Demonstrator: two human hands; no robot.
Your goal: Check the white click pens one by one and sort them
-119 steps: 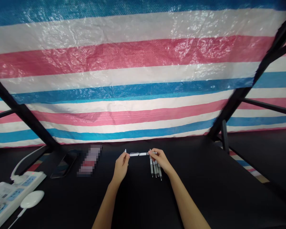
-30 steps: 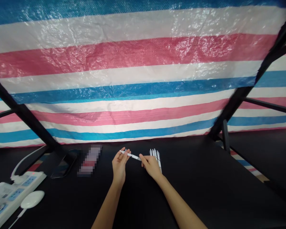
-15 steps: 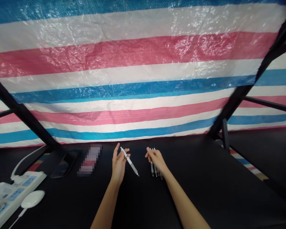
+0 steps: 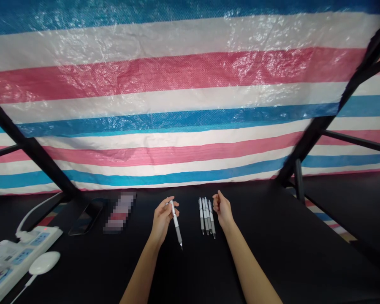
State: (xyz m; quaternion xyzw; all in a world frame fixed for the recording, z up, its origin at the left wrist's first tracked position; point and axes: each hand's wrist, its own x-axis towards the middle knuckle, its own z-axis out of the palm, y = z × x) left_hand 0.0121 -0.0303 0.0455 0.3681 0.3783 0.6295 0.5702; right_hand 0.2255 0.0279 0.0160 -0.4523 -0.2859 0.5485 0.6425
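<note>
Black and smooth, the surface (image 4: 190,274) is spread beneath everything. Nearest, well to the left of the row of pens (image 4: 207,213), a white oval thing (image 4: 44,263) on a cord and a power strip (image 4: 52,234) are found. Left of the row and near it, a single pen (image 4: 176,223) is pinched at its button end by the left hand (image 4: 162,217), its tip pointed back toward the wearer; whether the surface is touched by that tip cannot be told. Just right of the row the right hand (image 4: 223,207) is held, loosely curled, with nothing seen in it; whether its fingertips meet is unclear.

For good control, the pinch should be made firm enough that the long free end is not swung about, and the tip should be kept clear of the row, whose four pens could easily be rolled askew.

Farther left of the row, a phone (image 4: 86,218) and a pixelated thing (image 4: 120,213) are laid. Beyond the row, a striped sheet (image 4: 183,93) is hung.
</note>
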